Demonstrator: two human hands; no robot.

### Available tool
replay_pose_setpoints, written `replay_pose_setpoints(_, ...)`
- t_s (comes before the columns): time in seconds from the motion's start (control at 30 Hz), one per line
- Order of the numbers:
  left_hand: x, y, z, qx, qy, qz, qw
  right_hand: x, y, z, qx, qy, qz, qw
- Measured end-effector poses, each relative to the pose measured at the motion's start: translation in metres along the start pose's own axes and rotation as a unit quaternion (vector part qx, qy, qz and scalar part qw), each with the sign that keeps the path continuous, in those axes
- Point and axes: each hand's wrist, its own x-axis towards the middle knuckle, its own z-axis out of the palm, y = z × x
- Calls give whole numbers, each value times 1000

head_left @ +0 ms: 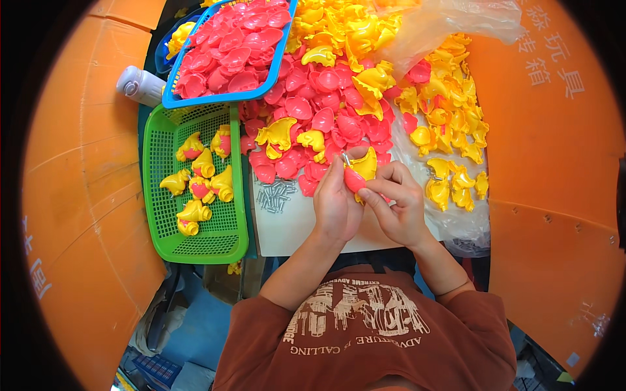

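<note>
In front of my chest, my left hand (336,205) is closed around a yellow plastic toy shell (365,164), hollow side partly showing. A small metal pin (346,158) stands up at its left edge, by my left fingertips. My right hand (399,207) pinches a rounded pink plastic piece (354,180) against the shell with thumb and fingers. Just beyond my hands lies a heap of pink plastic shells (326,91), with loose yellow shells (277,133) on top. Several metal pins (276,193) lie left of my left hand.
A green basket (241,228) at the left holds several yellow-and-pink toy pieces. Behind it stands a blue basket (270,85) of pink shells, beside a pale bottle (140,86). Yellow parts (450,130) and clear plastic film (450,29) lie at the right. Orange panels (554,163) flank the table.
</note>
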Motion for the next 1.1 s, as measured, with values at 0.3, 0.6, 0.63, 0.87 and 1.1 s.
replay_pose_setpoints(0.3, 0, -4, -4, -14, -13, -18, 1000, -3, -5, -3, -20, 7, -19, 1000)
replay_pose_setpoints(0.6, -27, 2, -24, 179, 34, 99, 978, -5, -3, 22, 87, -50, -4, 995)
replay_pose_setpoints(0.63, -27, 10, -31, 181, 33, 95, 978, -4, 3, 19, 86, -46, -2, 995)
replay_pose_setpoints(0.87, -30, 42, -50, 189, 55, 92, 976, 29, 65, 13, -212, -7, -49, 976)
replay_pose_setpoints(1.1, -25, 37, -43, 178, 42, 80, 980, 40, 66, 35, -357, -63, -31, 932)
